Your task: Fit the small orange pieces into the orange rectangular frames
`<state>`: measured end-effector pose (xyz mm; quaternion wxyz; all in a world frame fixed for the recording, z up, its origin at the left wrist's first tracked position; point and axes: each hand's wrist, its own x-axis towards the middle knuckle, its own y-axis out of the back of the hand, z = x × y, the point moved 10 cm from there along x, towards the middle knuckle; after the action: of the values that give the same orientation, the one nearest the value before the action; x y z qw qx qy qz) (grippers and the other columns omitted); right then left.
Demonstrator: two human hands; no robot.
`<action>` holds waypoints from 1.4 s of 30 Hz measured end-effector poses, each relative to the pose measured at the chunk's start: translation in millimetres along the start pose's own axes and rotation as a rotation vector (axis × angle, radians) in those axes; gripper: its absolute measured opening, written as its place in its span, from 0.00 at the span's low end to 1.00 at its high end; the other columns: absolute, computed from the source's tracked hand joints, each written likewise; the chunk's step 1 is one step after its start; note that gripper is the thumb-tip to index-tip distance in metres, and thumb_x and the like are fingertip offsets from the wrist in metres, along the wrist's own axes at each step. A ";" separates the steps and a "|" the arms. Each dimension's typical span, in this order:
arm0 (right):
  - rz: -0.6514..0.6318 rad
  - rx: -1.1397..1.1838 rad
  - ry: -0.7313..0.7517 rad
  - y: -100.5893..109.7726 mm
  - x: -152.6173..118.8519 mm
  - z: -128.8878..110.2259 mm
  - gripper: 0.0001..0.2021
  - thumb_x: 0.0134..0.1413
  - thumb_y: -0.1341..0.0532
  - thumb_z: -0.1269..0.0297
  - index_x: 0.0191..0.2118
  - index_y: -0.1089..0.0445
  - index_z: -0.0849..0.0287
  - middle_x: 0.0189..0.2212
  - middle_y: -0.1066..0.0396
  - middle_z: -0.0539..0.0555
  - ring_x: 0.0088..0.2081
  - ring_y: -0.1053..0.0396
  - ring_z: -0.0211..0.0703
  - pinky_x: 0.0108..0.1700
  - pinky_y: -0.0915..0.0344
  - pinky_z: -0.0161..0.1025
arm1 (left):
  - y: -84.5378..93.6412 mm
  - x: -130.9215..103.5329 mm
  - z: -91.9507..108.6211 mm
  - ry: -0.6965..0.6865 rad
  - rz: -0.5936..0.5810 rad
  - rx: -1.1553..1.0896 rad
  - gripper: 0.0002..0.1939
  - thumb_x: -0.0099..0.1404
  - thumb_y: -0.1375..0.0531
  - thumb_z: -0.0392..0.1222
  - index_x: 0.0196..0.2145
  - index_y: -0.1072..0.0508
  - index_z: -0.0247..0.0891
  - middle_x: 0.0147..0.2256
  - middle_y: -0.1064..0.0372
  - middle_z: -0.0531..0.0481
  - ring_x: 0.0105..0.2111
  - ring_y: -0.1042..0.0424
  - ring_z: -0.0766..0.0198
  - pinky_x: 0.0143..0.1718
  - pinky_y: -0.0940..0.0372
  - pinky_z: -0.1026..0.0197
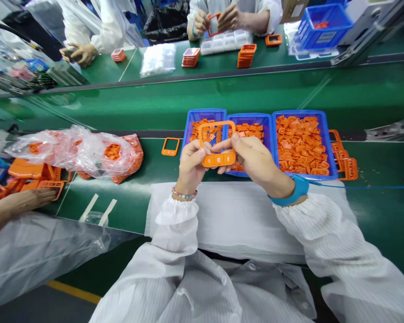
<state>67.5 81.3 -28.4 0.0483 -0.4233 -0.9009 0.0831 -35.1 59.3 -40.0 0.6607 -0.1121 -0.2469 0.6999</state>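
An orange plastic frame (218, 159) with a large window and a row of small buttons along its lower bar is held up in front of me. My left hand (192, 161) grips its lower left corner between thumb and fingers. On the other side, my right hand (251, 157) pinches the right edge, with one finger reaching across the window. Behind the frame stand a left blue bin (207, 112), a middle blue bin (271, 148) and a right blue bin (331, 152), all holding small orange pieces.
White sheeting (235, 215) covers the bench under my forearms. One loose orange frame (170, 146) lies left of the bins; more orange frames (346, 161) are at their right. Plastic bags of orange parts (97, 152) lie left, near a co-worker's hand (33, 199). People work across the bench.
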 end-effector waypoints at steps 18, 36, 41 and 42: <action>0.142 -0.237 0.097 23.4 -0.6 -11.4 0.28 0.48 0.27 0.50 0.52 0.26 0.61 0.26 0.27 0.50 0.28 0.30 0.40 0.31 0.31 0.38 | 13.1 3.6 3.5 -0.051 0.133 0.044 0.25 0.56 0.30 0.57 0.22 0.37 0.38 0.20 0.42 0.58 0.16 0.44 0.75 0.17 0.49 0.68; 0.052 -1.395 0.502 -15.6 8.6 -30.8 0.32 0.57 0.38 0.65 0.67 0.36 0.53 0.62 0.35 0.65 0.61 0.35 0.64 0.54 0.29 0.59 | 30.6 7.6 -22.7 0.018 0.273 0.291 0.18 0.64 0.34 0.54 0.27 0.27 0.37 0.22 0.36 0.55 0.20 0.40 0.72 0.22 0.44 0.67; 0.086 -1.286 0.458 1.3 77.0 -30.9 0.30 0.53 0.31 0.56 0.60 0.29 0.62 0.54 0.28 0.67 0.53 0.30 0.58 0.53 0.30 0.53 | 35.2 -15.1 6.9 -0.318 0.543 0.516 0.15 0.68 0.37 0.43 0.52 0.25 0.44 0.46 0.26 0.46 0.29 0.32 0.67 0.35 0.34 0.61; 0.079 -1.252 0.463 -3.1 91.0 -30.1 0.30 0.53 0.30 0.55 0.59 0.28 0.63 0.54 0.28 0.67 0.52 0.30 0.56 0.54 0.32 0.51 | 30.2 -19.3 13.7 -0.371 0.538 0.543 0.16 0.69 0.39 0.43 0.54 0.26 0.45 0.49 0.27 0.45 0.29 0.32 0.66 0.36 0.34 0.59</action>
<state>11.9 152.7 3.2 -0.0176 -0.4109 -0.7293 -0.5468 -66.0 37.6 -46.5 0.4044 0.1336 -0.1305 0.8953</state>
